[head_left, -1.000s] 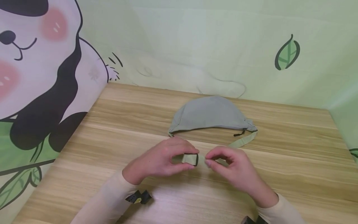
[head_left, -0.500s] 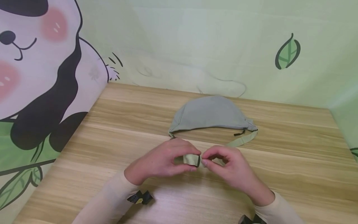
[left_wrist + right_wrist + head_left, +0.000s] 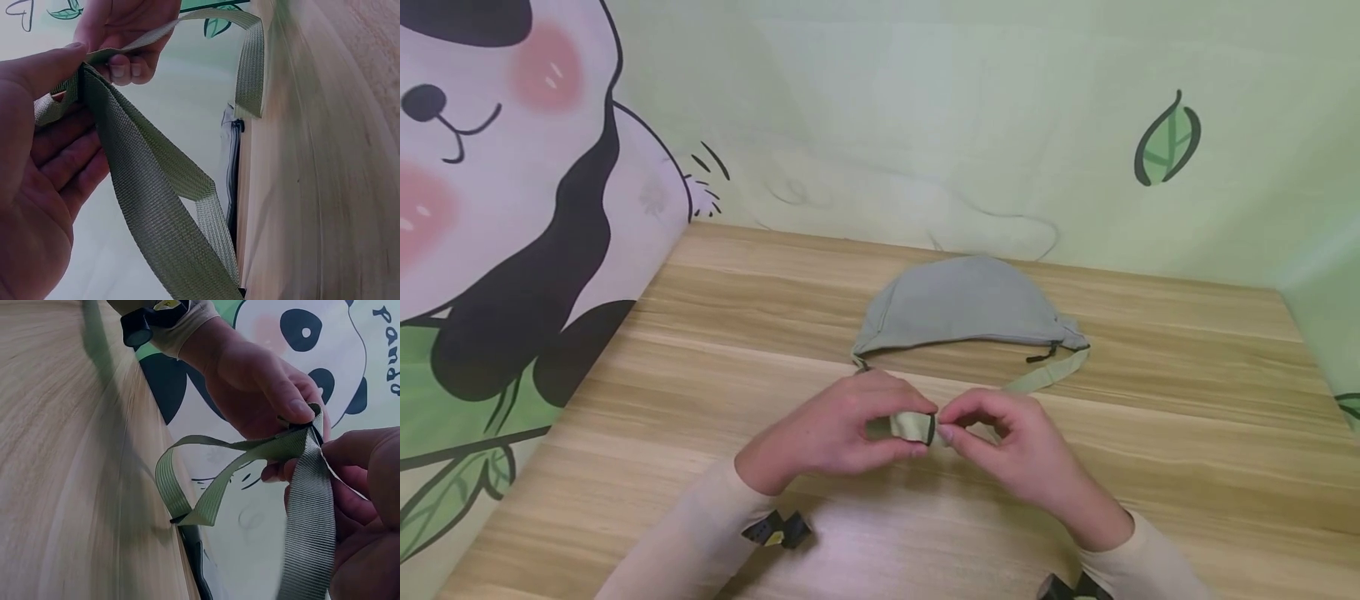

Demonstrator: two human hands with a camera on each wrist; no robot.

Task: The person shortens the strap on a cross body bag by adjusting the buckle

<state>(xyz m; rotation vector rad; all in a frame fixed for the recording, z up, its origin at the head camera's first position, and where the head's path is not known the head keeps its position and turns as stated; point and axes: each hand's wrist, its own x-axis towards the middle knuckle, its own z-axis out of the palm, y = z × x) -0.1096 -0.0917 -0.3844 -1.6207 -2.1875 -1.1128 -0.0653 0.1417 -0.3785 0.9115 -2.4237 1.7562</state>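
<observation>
A grey waist bag point(image 3: 962, 304) lies on the wooden table beyond both hands, its zipper pull hanging at the right end. My left hand point(image 3: 842, 429) pinches a small black strap slider point(image 3: 932, 429) between thumb and fingers. A loop of light green webbing strap point(image 3: 910, 427) passes through the slider. Close beside it, my right hand point(image 3: 1015, 437) pinches the strap with thumb and forefinger. In the left wrist view, two strap lengths point(image 3: 140, 181) slope down from the slider. From the right wrist, the ribbed strap point(image 3: 309, 512) hangs below the pinching fingers.
The wooden table point(image 3: 647, 467) meets a pale green printed backdrop point(image 3: 880, 125) at its far edge. A panda drawing point(image 3: 512, 208) covers the left wall. Part of the strap point(image 3: 1048, 375) runs from the bag's right end toward my right hand.
My right hand has come left with the strap, closer to the slider. My left hand has shifted slightly right and tilted the slider. The bag has stayed in place.
</observation>
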